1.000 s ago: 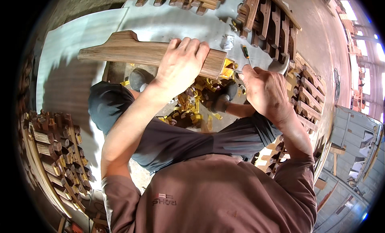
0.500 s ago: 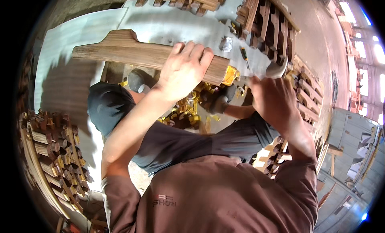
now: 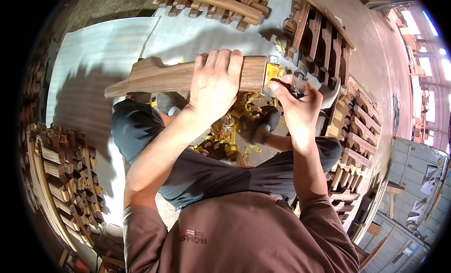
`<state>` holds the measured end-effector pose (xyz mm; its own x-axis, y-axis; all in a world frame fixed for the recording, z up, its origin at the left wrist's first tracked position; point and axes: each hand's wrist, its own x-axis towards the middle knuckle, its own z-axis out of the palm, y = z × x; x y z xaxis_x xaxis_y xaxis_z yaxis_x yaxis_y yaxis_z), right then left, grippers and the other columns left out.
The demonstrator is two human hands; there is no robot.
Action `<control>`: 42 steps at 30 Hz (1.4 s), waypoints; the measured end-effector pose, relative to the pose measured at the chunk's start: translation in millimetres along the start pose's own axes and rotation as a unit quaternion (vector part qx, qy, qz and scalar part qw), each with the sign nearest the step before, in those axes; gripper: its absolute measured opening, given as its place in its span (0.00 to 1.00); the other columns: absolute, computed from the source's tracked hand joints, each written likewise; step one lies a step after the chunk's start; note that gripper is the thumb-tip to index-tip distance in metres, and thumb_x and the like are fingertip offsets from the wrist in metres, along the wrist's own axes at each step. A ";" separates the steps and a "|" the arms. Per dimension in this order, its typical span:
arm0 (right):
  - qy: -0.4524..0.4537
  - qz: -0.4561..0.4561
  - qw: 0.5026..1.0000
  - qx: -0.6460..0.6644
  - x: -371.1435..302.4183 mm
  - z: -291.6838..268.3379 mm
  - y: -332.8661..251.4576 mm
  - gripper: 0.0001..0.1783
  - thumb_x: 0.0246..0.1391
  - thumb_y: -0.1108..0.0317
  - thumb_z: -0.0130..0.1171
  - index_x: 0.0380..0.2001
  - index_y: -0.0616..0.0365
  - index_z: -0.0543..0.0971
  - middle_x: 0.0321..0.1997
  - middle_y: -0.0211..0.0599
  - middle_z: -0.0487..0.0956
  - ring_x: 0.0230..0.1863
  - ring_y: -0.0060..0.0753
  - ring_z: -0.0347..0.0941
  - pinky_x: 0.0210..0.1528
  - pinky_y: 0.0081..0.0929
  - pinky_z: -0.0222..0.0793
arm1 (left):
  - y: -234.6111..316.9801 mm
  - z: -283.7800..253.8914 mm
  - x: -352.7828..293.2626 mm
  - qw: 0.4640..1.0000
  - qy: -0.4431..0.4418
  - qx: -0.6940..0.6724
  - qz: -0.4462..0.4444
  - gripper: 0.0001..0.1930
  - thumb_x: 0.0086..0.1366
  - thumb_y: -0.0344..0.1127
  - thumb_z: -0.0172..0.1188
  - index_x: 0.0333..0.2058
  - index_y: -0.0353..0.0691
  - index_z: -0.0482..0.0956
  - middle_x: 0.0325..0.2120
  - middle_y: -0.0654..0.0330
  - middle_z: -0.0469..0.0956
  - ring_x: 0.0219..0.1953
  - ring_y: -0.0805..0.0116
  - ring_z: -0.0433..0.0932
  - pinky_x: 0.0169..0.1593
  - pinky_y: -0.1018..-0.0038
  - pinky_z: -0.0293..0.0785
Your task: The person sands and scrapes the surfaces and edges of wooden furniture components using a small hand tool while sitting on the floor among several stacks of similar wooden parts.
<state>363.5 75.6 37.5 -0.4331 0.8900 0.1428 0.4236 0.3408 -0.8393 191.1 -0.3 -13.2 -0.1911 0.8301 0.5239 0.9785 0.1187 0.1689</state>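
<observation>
A long shaped piece of brown wood (image 3: 164,79), with a raised hump toward its left end, lies crosswise in front of me above my legs. My left hand (image 3: 217,82) is wrapped over its middle from above. Yellow tape (image 3: 273,73) covers the wood's right end. There, the thumb and fingers of my right hand (image 3: 300,103) are closed in a pinch at the tape's edge. A small dark bit shows between thumb and finger, too small to name. Below the wood, a heap of torn yellow tape scraps (image 3: 223,134) lies between my feet.
Stacks of similar wooden pieces stand around me: one stack (image 3: 61,174) at the left, another (image 3: 206,5) ahead, one (image 3: 319,42) at far right and more (image 3: 361,132) beside my right knee. A pale sheet (image 3: 98,47) covers the floor ahead. Grey cabinets (image 3: 413,169) stand right.
My right hand has come in from the right to the taped end of the wood. The wood has shifted and tilted slightly, with my left hand still around it. The view has turned a little.
</observation>
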 end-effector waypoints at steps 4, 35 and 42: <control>-0.026 0.005 1.000 -0.016 0.9 0.8 2.1 0.06 0.52 0.71 0.67 0.30 0.62 0.81 0.26 0.34 0.82 0.27 0.21 0.76 0.33 0.21 0.70 | 1.7 3.5 -4.7 1.000 -0.007 0.010 -0.003 0.21 0.53 0.32 0.60 0.47 0.36 0.70 0.38 0.57 0.73 0.42 0.60 0.74 0.46 0.62 0.68; -0.028 -0.162 0.859 0.485 18.2 -71.4 -6.5 0.14 0.51 0.83 0.58 0.41 0.62 0.71 0.31 0.38 0.78 0.21 0.20 0.70 0.22 0.17 0.63 | -19.4 3.9 0.4 0.965 0.005 -0.258 -0.039 0.34 0.37 0.23 0.67 0.49 0.34 0.71 0.42 0.47 0.75 0.48 0.48 0.76 0.54 0.59 0.70; -0.001 -0.036 0.980 -0.194 -6.6 -36.2 102.4 0.09 0.53 0.71 0.60 0.38 0.59 0.83 0.29 0.48 0.81 0.30 0.48 0.80 0.36 0.31 0.74 | -111.7 -47.9 7.9 0.689 0.203 -0.629 -0.297 0.33 0.48 0.24 0.64 0.57 0.31 0.69 0.47 0.48 0.78 0.48 0.48 0.78 0.57 0.56 0.72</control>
<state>438.5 115.5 -30.3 -0.4743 0.8591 0.1925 0.6632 0.4924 -0.5636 76.5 -33.2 12.0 -0.7849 0.5874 0.1974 -0.0753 -0.4066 0.9105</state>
